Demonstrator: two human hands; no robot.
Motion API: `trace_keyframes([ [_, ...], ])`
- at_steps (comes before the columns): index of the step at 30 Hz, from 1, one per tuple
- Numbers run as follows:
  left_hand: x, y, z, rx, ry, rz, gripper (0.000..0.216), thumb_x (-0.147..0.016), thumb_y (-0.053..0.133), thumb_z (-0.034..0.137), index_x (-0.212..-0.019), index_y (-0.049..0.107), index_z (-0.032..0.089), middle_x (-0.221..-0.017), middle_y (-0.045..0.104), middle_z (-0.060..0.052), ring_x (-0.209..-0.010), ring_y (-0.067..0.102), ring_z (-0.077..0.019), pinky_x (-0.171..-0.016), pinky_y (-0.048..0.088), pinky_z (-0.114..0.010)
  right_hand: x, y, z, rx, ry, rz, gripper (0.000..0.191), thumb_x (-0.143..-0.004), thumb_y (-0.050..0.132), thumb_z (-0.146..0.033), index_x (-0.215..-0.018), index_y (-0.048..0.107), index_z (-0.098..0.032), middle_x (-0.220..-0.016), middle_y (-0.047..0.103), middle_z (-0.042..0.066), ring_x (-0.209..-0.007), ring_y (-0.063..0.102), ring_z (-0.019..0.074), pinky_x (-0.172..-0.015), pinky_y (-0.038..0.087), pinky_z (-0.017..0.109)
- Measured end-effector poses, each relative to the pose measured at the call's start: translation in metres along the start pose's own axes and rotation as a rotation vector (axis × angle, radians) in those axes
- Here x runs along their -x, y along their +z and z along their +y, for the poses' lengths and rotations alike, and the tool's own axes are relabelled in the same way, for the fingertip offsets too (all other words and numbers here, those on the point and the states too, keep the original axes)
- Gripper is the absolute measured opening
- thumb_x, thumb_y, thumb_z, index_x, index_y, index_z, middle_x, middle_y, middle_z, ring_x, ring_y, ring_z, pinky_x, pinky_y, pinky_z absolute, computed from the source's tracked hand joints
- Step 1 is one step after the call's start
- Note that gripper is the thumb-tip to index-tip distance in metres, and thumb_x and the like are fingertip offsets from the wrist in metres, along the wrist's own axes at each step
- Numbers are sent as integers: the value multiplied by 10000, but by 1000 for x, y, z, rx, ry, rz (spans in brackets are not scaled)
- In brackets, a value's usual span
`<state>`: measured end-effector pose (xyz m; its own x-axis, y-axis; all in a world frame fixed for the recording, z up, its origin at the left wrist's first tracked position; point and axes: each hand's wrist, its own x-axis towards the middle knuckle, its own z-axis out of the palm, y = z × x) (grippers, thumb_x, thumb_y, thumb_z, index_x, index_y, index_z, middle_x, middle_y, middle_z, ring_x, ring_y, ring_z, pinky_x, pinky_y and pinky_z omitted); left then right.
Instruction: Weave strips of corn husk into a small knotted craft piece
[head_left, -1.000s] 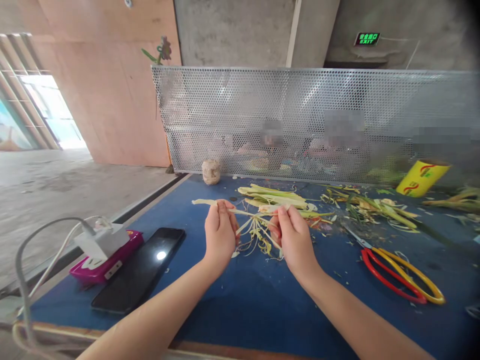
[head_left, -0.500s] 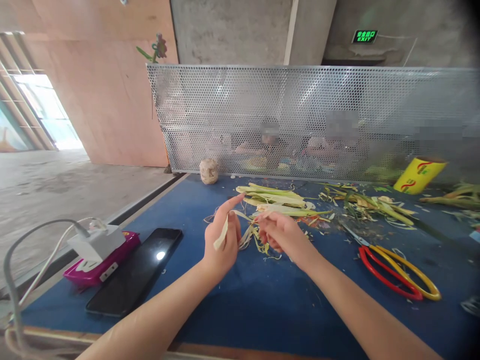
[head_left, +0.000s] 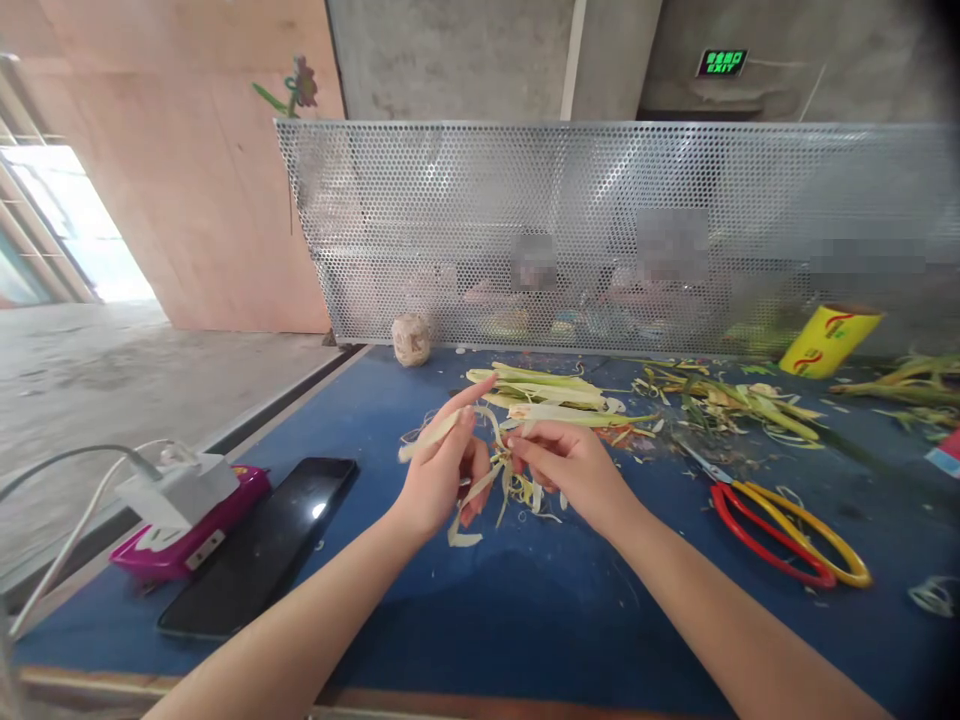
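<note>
My left hand [head_left: 439,480] is closed, its thumb pressing a pale corn husk strip [head_left: 424,443] against the index finger, which points up and away. One end of the strip sticks out to the left. Facing it, my right hand [head_left: 577,468] pinches the gathered middle of several thin husk strips [head_left: 480,487], whose loose ends hang over the blue table [head_left: 480,630]. Just beyond both hands lies a pile of long green-white corn husks [head_left: 551,385]. Scissors [head_left: 787,530] with one red and one yellow handle rest to the right.
At the left lie a black phone [head_left: 262,545] and a magenta power strip [head_left: 154,562] with a white charger and cables. A perforated metal screen [head_left: 450,200] borders the far side, with people behind it. A wrapped lump [head_left: 411,340], a yellow roll [head_left: 829,342] and husk scraps [head_left: 739,405] stand or lie near it.
The husk strip in my left hand now points left instead of down, with the thumb pressed over it. My right fingers have closed more tightly around the gathered strips. The view has shifted slightly.
</note>
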<state>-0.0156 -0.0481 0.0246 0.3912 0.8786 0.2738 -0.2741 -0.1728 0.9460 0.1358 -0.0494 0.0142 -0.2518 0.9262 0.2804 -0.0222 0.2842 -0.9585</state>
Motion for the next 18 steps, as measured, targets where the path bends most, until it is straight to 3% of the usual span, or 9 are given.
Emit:
trace_keyframes([
  [5,1,-4,-1,45,43,-13,665,-819,404,236,-1390,64,262,-408,535,74,-242,421,-80,-242,249,-129,2,-1,-1,-12,-59,51,224,-791,546,-365,-883,679,-210,-559,468,-32,-425,315,51,-387,228,205],
  [9,0,0,-4,-40,88,65,723,-733,530,148,-1338,166,302,-514,519,91,-284,438,-57,-263,315,-130,3,-1,-1,-47,-139,118,175,-771,574,-329,-840,683,-211,-722,550,10,-450,356,53,-389,257,216],
  [14,1,2,-12,-173,182,15,667,-724,603,204,-1272,233,290,-768,508,42,-373,457,-19,-342,396,-155,3,-1,-1,-48,-125,152,113,-756,590,-283,-781,673,-209,-552,495,-26,-424,336,66,-388,254,219],
  [18,2,2,-13,-378,260,41,666,-709,608,152,-1266,262,274,-916,487,-3,-477,481,-15,-391,386,-149,3,-1,-3,-63,-101,152,114,-745,598,-288,-793,673,-217,-546,515,-28,-407,327,62,-379,253,217],
])
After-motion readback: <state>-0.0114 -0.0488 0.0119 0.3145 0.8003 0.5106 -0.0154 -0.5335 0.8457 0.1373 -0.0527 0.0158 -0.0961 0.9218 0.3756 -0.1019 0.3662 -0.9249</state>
